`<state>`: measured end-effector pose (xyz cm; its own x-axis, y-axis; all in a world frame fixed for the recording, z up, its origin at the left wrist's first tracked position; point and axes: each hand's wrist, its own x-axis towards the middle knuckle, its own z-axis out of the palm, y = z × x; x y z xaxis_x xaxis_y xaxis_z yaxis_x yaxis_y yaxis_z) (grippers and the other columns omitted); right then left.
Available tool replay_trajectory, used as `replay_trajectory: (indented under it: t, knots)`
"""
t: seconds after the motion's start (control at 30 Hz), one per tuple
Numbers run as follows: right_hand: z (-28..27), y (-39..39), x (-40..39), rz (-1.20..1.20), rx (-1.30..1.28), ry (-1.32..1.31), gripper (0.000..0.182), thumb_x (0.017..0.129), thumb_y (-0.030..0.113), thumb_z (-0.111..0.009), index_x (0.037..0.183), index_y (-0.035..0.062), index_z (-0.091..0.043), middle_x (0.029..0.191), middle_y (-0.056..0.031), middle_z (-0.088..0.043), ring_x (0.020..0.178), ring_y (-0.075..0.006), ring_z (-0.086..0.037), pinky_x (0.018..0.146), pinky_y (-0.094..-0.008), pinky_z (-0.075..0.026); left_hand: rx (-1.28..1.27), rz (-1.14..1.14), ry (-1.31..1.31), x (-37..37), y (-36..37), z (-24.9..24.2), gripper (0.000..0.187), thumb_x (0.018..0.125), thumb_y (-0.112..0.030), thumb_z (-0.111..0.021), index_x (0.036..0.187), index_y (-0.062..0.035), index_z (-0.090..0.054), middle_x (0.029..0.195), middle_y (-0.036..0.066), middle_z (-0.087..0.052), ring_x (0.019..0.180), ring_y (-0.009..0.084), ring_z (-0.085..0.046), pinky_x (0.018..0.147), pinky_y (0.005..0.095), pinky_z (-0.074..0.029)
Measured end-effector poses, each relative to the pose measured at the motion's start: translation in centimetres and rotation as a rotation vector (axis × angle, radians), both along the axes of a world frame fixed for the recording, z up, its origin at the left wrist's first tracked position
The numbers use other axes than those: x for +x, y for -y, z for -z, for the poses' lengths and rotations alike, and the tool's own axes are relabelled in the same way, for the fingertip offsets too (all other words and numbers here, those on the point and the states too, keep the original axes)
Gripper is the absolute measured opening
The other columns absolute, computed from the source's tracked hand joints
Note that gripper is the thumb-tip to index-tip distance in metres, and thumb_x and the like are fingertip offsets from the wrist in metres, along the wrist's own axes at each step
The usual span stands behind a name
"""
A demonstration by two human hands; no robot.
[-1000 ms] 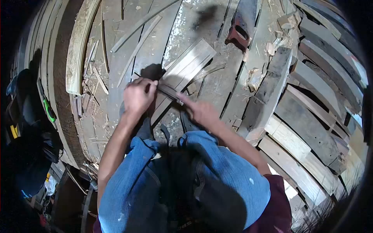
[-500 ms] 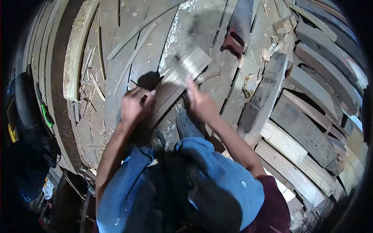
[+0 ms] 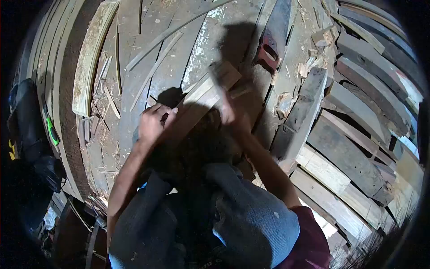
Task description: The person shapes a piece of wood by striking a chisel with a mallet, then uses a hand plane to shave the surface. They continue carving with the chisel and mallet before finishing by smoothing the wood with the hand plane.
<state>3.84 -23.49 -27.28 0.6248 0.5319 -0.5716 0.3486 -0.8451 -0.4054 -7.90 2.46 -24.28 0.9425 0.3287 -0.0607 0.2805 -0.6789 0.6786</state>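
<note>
My left hand (image 3: pixel 152 121) is closed on the near left side of a wooden plank (image 3: pixel 196 99), with the thumb lying toward the wood. The plank slants from my lap area up to the right, its pale upper face lit and its lower end in shadow. Over its far end, my right hand (image 3: pixel 234 117) is wrapped around a greyish, straight tool (image 3: pixel 217 76), smeared by motion. The tool's kind does not show; it overlaps the plank in this view. Dark shadow hides the space under both hands.
A handsaw with a red handle (image 3: pixel 268 53) lies beyond my right hand. Thin wood strips (image 3: pixel 154 71) and shavings are scattered on the floorboards. Stacked timber pieces (image 3: pixel 345 152) fill the right side. At far left is a green-handled tool (image 3: pixel 52 131).
My right hand and the tool have shifted slightly right and down, still blurred. My left hand stays on the plank. Shadow now covers more of my legs and the plank's lower end.
</note>
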Motion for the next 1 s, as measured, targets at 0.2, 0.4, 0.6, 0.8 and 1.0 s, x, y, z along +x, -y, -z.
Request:
replay_trajectory:
  t: [0.2, 0.4, 0.6, 0.8, 1.0]
  knots:
    - [3.3, 2.4, 0.2, 0.055, 0.096, 0.221, 0.072, 0.098, 0.024, -0.052, 0.157, 0.0361, -0.012, 0.073, -0.0202, -0.067, 0.067, -0.0319, -0.069, 0.061, -0.0492, -0.053, 0.015, 0.026, 0.032, -0.1, -0.3, 0.2, 0.022, 0.086, -0.023, -0.072, 0.075, -0.0046, -0.069, 0.077, 0.010, -0.068, 0.069, 0.0295, -0.068, 0.064, 0.0383, -0.055]
    - [-1.8, 0.4, -1.8, -0.312, -0.079, 0.056, 0.067, 0.096, 0.023, -0.055, 0.155, 0.0275, -0.024, 0.084, -0.0202, -0.070, 0.068, -0.0331, -0.069, 0.057, -0.0436, -0.054, 0.003, 0.020, 0.066, -0.2, -0.6, 0.7, 0.024, 0.088, -0.025, -0.070, 0.074, -0.0058, -0.068, 0.077, 0.010, -0.068, 0.067, 0.0300, -0.067, 0.062, 0.0385, -0.055]
    - [0.4, 1.1, -2.1, 0.099, 0.031, 0.168, 0.060, 0.095, 0.022, -0.053, 0.151, 0.0146, -0.034, 0.080, -0.0234, -0.067, 0.066, -0.0417, -0.065, 0.058, -0.0523, -0.050, -0.079, -0.116, 0.163, 0.1, -0.4, -0.4, 0.025, 0.091, -0.017, -0.070, 0.074, 0.0013, -0.066, 0.069, 0.014, -0.065, 0.058, 0.0237, -0.063, 0.056, 0.0324, -0.048]
    - [-4.4, -0.5, -3.6, -0.047, 0.055, -0.108, 0.042, 0.097, 0.029, -0.052, 0.133, 0.0078, -0.050, 0.079, -0.0254, -0.066, 0.067, -0.0449, -0.064, 0.062, -0.0560, -0.049, -0.189, -0.347, 0.198, 0.4, -0.6, -0.1, 0.033, 0.093, -0.020, -0.067, 0.070, 0.0025, -0.064, 0.062, 0.015, -0.059, 0.051, 0.0234, -0.055, 0.053, 0.0330, -0.043]
    - [-1.6, -0.8, -8.5, 0.098, 0.179, -0.186, 0.037, 0.099, 0.038, -0.050, 0.105, 0.0036, -0.062, 0.076, -0.0277, -0.064, 0.074, -0.0493, -0.062, 0.069, -0.0568, -0.048, -0.289, -0.464, 0.133, 0.2, -0.8, -0.4, 0.034, 0.095, -0.022, -0.066, 0.071, 0.0032, -0.067, 0.061, 0.013, -0.062, 0.053, 0.0170, -0.057, 0.053, 0.0309, -0.044]
